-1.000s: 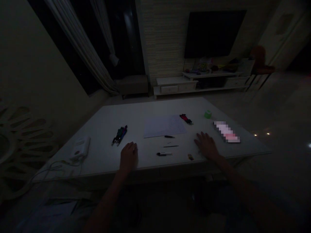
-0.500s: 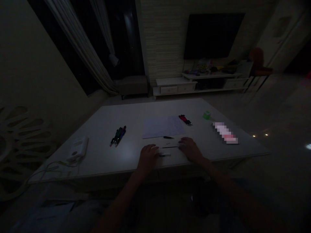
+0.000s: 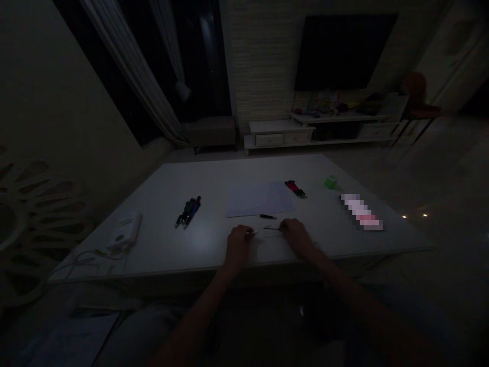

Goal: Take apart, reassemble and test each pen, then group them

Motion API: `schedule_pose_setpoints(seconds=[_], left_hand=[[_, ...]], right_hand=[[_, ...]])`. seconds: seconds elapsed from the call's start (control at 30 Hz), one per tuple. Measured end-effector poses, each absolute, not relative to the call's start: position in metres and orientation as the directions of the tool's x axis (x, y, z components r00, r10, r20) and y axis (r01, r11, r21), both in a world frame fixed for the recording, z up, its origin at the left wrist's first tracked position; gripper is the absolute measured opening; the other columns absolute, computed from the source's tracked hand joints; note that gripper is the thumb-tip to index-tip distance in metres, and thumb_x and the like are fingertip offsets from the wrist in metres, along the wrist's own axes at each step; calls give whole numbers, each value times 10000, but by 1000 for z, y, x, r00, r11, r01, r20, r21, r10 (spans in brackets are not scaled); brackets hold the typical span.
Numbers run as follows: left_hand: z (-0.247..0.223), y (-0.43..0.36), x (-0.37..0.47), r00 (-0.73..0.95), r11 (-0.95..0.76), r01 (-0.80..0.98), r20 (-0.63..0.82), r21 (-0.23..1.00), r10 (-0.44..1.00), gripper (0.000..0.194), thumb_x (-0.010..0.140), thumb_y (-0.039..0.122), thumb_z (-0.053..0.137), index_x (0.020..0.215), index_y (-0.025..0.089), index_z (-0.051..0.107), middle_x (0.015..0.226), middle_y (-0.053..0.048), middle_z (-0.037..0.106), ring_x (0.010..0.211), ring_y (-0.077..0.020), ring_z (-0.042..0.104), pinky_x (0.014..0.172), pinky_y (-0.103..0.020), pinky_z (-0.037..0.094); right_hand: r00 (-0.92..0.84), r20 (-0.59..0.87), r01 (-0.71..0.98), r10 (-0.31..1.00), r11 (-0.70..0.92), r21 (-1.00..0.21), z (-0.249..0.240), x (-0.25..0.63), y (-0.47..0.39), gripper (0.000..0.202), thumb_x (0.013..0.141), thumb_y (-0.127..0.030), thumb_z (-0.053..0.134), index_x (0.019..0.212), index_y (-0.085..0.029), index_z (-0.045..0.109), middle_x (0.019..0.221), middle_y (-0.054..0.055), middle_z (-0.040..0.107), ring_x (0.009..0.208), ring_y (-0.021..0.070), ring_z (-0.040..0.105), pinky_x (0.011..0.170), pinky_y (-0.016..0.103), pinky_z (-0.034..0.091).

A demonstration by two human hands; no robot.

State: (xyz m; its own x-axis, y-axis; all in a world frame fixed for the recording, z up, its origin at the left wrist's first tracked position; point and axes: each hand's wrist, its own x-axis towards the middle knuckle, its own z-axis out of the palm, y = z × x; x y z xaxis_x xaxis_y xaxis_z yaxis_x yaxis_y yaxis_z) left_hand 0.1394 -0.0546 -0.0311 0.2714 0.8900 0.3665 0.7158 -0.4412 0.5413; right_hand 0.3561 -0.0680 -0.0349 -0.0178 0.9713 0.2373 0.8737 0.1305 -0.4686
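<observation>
My left hand (image 3: 237,245) is closed on a whitish, clear pen barrel (image 3: 252,232), raised just off the white table (image 3: 208,178). Opposite it, my right hand (image 3: 298,237) pinches one end of a thin dark pen refill (image 3: 272,229), which points left toward the barrel with a gap between them. Just beyond the refill lies a short black pen part (image 3: 268,216), close to the near edge of a lined paper sheet (image 3: 254,199). A tiny piece near the refill is too small and dim to name.
Several pens (image 3: 188,211) lie bunched on the left, more red and black pens (image 3: 295,189) right of the paper. A green cube-shaped item (image 3: 330,182) and a blurred-out phone-like object (image 3: 361,211) are at right. A white power strip (image 3: 126,229) with cables sits far left.
My left hand has picked the clear barrel up from the table and closed on it. My right hand has taken hold of the refill and lifted its end slightly. The view has shifted a little.
</observation>
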Motion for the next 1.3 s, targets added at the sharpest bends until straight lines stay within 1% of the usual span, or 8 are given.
schedule_pose_setpoints(seconds=[0.13, 0.27, 0.43, 0.67, 0.83, 1.0, 1.13, 1.3], left_hand=[[-32, -51, 135, 211, -413, 680, 379, 605, 901, 109, 830, 269, 552, 866, 177, 600, 864, -35, 622, 839, -167, 558, 767, -303, 441], [-31, -52, 138, 238, -417, 669, 354, 616, 905, 99, 814, 243, 566, 872, 175, 608, 864, -34, 632, 832, -164, 565, 752, -292, 446], [-26, -57, 142, 292, -443, 683, 339, 581, 894, 94, 816, 211, 564, 887, 182, 618, 871, -30, 652, 827, -158, 569, 769, -288, 431], [-22, -55, 140, 221, -366, 728, 307, 580, 926, 105, 834, 222, 543, 894, 182, 620, 875, -36, 659, 812, -157, 584, 739, -276, 426], [-21, -53, 140, 211, -362, 739, 316, 569, 925, 109, 835, 206, 535, 903, 184, 617, 868, -37, 660, 811, -159, 585, 742, -278, 422], [-21, -53, 138, 195, -358, 714, 321, 601, 927, 105, 836, 204, 530, 898, 177, 611, 884, -44, 661, 822, -161, 592, 746, -283, 429], [-21, -52, 140, 229, -388, 697, 326, 603, 917, 106, 835, 220, 532, 903, 185, 605, 890, -35, 661, 825, -161, 593, 754, -284, 435], [-23, -55, 146, 385, -495, 628, 313, 600, 868, 117, 843, 216, 507, 901, 192, 605, 892, -30, 657, 830, -160, 598, 760, -272, 438]], right_hand=[[-59, 261, 848, 963, 187, -497, -31, 358, -68, 96, 821, -185, 515, 845, -167, 606, 750, 45, 644, 713, 162, 572, 689, 264, 376], [-105, 311, 849, 945, 248, -466, -28, 353, -71, 71, 798, -178, 544, 817, -171, 612, 749, 45, 647, 714, 167, 570, 680, 267, 375], [-150, 378, 834, 913, 322, -448, -16, 347, -78, 69, 800, -169, 551, 793, -174, 619, 754, 43, 645, 742, 171, 561, 719, 283, 366], [-73, 436, 823, 897, 301, -481, -5, 352, -76, 67, 794, -149, 555, 774, -170, 615, 747, 49, 649, 734, 176, 562, 757, 308, 362], [-70, 457, 813, 887, 316, -489, -3, 352, -78, 70, 790, -156, 557, 761, -174, 618, 745, 50, 655, 745, 182, 567, 761, 310, 367], [-57, 466, 807, 883, 315, -499, -6, 353, -78, 81, 792, -156, 552, 752, -182, 617, 736, 39, 654, 741, 182, 566, 756, 315, 367], [-84, 482, 799, 872, 348, -490, -9, 352, -78, 67, 796, -173, 561, 763, -184, 618, 727, 36, 645, 729, 175, 562, 753, 316, 374], [-139, 488, 764, 862, 407, -500, -14, 346, -79, 29, 780, -182, 594, 772, -191, 621, 729, 30, 632, 732, 170, 560, 730, 306, 389]])
